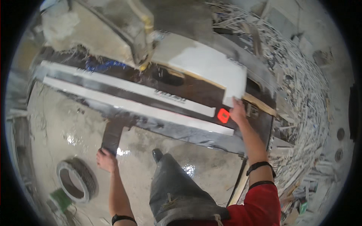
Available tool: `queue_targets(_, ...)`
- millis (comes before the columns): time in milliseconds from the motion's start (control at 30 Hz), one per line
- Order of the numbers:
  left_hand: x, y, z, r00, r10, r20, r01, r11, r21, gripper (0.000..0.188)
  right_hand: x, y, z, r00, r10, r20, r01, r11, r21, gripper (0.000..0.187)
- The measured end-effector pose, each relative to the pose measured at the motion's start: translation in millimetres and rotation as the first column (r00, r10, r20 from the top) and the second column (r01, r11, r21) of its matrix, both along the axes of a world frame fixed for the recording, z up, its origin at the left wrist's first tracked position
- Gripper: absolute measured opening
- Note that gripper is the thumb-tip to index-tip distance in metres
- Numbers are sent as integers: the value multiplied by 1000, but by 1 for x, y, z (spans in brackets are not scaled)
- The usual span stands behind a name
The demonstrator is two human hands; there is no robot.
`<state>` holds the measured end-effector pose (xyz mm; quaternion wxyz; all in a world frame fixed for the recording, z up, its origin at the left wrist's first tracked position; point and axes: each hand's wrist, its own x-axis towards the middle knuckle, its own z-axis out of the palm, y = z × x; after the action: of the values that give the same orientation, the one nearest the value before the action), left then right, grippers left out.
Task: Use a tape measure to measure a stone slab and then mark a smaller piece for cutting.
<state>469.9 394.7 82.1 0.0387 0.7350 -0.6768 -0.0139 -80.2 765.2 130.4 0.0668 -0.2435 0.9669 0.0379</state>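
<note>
Near, wide head-worn fisheye view, downward over left hand and right hand

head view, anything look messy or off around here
Yes: a tangled heap of pale scraps sprawls along the right side, loose and jumbled rather than stacked. The floor also shows bright glints, as if wet, though that may just be reflected light.

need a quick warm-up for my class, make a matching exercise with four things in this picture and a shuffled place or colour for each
Things
1. right hand
2. left hand
3. right sleeve
4. thick ring

Places and colours
A. red
B. at the end of a dark bar
C. lower left of the picture
D. at the edge of a white slab

Pairs: 1-D, 2-B, 3-A, 4-C
</note>
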Motion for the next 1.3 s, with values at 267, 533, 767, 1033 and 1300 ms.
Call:
queue_targets(267, 13, -7, -18, 999, -41, 25, 42, 997, -71, 51, 9, 2, 10, 1000, 4, 18, -2, 996, -94, 74)
queue_targets(533, 4, -7, 2, 998, -63, 10, 63, 998, -10, 54, 13, 57, -11, 970, 201, -133, -230, 937, -262, 51)
queue_targets(767, 34, -14, 0, 992, -124, 37, 124, 992, -9, 58, 5, 56, -32, 949, 255, -185, -294, 929, -225, 53)
queue_targets(1033, 33, -13, 16, 988, -151, -12, 151, 988, 29, 59, -7, 54, -39, 942, 282, -183, -310, 938, -153, 54)
queue_targets(1300, 39, -6, 10, 991, -133, -17, 133, 991, -21, 59, 7, 47, -22, 972, 221, -81, -233, 955, -182, 53)
